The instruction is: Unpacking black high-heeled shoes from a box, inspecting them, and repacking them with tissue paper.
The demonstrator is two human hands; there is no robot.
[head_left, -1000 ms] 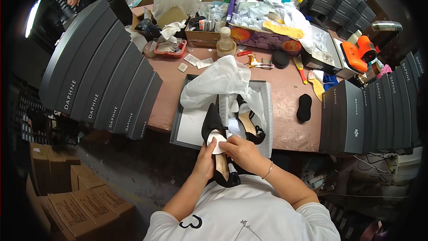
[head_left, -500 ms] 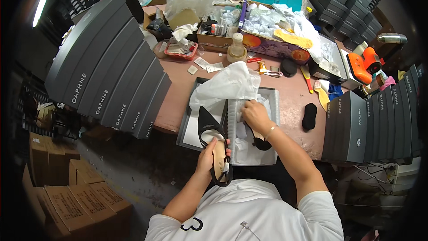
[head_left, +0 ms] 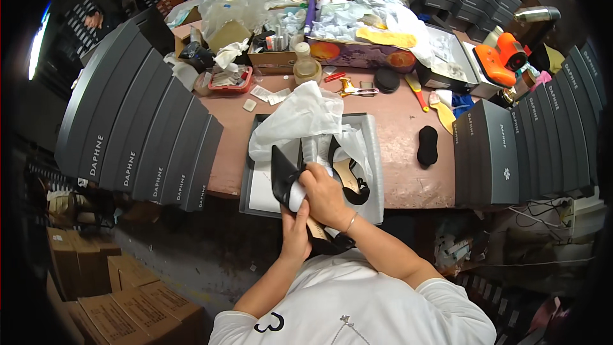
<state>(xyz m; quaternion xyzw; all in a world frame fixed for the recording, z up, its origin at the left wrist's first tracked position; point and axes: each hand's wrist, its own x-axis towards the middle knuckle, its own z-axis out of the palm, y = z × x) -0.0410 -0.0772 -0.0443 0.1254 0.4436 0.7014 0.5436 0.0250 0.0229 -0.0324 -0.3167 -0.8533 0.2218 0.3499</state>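
Observation:
My left hand (head_left: 295, 233) grips a black pointed high-heeled shoe (head_left: 285, 174) from below, near its heel, over the near edge of an open grey shoe box (head_left: 251, 172). My right hand (head_left: 324, 197) presses a white wad of paper (head_left: 296, 195) against the shoe's opening. A second black shoe (head_left: 348, 176) with a tan insole lies in the box on white tissue paper (head_left: 300, 118), which spills out over the box's far rim.
Rows of dark grey shoe boxes stand at the left (head_left: 137, 134) and at the right (head_left: 511, 153) of the pinkish table (head_left: 402, 134). A black pad (head_left: 427, 145), tools, a jar (head_left: 306, 68) and cluttered cartons fill the back. Brown cartons (head_left: 96, 287) sit on the floor at left.
My right hand came back from the box's tissue to the shoe in my left hand and now presses a white wad to it. The shoe has turned toe up.

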